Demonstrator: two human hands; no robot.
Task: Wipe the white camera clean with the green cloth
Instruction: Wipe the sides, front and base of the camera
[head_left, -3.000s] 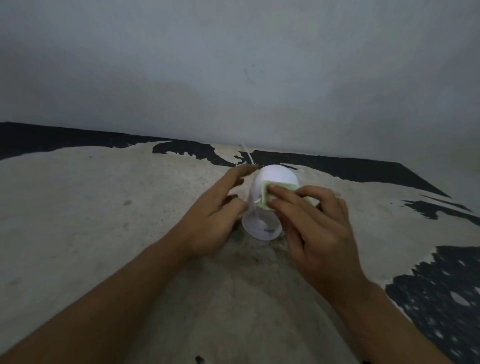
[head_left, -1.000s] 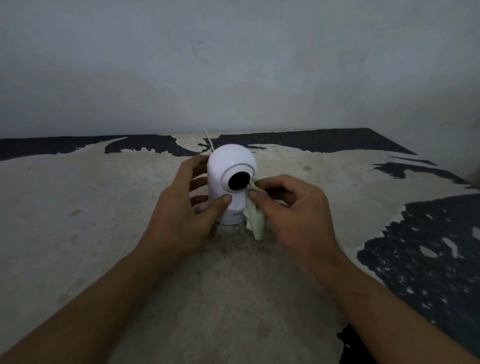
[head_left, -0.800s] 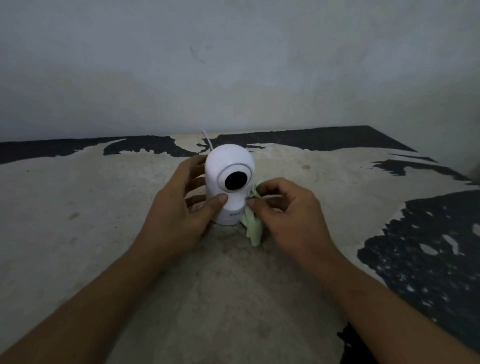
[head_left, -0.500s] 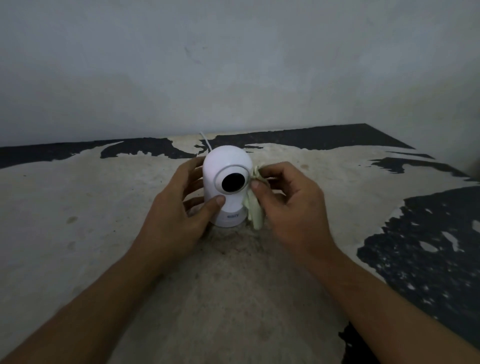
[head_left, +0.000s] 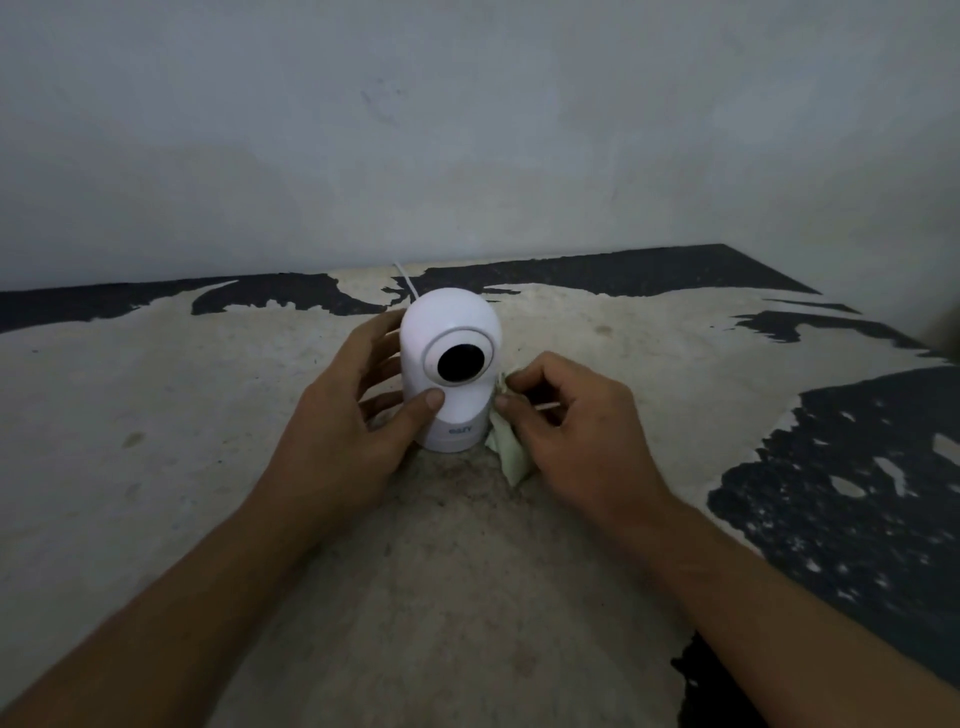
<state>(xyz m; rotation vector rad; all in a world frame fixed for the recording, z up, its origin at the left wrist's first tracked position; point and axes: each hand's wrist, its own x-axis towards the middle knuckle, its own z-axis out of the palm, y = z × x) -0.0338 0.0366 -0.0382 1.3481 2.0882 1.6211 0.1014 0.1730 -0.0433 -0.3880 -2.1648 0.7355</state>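
Note:
The white camera (head_left: 454, 332) stands upright on the worn surface, its round black lens facing me. My left hand (head_left: 353, 421) wraps its left side, thumb pressed on the front below the lens, fingers behind. My right hand (head_left: 576, 426) pinches the pale green cloth (head_left: 511, 454) between thumb and fingers against the camera's lower right side. Part of the cloth hangs down to the surface; the rest is hidden in my fingers.
A thin white cable (head_left: 408, 280) runs from behind the camera toward the grey wall (head_left: 467, 130). The surface (head_left: 156, 415) is pale and scuffed, with black patches along the back and at the right (head_left: 857, 493).
The camera was turned so its lens faces me. My right hand has slid the cloth down the camera's right side, from beside the lens to near the base. My left hand keeps its hold.

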